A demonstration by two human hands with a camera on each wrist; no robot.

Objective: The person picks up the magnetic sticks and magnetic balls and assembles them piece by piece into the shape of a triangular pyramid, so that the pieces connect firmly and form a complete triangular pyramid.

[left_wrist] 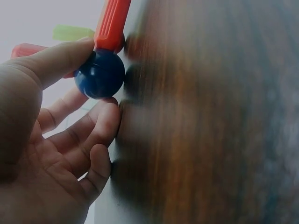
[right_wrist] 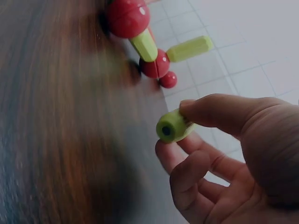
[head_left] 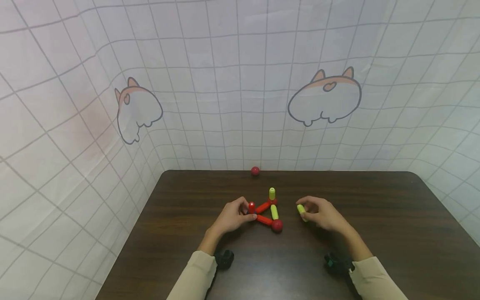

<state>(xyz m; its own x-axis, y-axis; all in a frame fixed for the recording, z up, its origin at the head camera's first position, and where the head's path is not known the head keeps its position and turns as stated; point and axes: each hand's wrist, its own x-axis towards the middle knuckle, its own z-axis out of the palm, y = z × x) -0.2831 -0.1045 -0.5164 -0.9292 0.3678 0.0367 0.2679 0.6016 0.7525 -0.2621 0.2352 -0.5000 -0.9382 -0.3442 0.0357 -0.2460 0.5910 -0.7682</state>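
Fingers (left_wrist: 105,123) of the left hand (head_left: 233,216) are curled in, and the blue ball (left_wrist: 99,74) is held between them and the thumb! By that ball the left corner of a triangular frame (head_left: 264,220) is formed, set on the tabletop (head_left: 375,200), a little left of the middle and toward the far edge. Two red rods (head_left: 263,207) are spread from it, one run to the front red ball (head_left: 277,225), one to the back red ball (head_left: 272,201), and those two are bridged by a yellow-green rod (head_left: 274,212). An upright red rod (head_left: 252,207) is carried on the blue ball, an upright yellow-green rod (head_left: 272,193) on the back one. Over to the right hand (head_left: 323,214): a loose yellow-green rod (right_wrist: 170,128) is pinched between thumb and fingers, drawn in just to its thickness, held tilted to the right of the frame and apart from it, its holed end turned to the wrist camera. At the far edge, a small red ball (head_left: 255,171) is seen.
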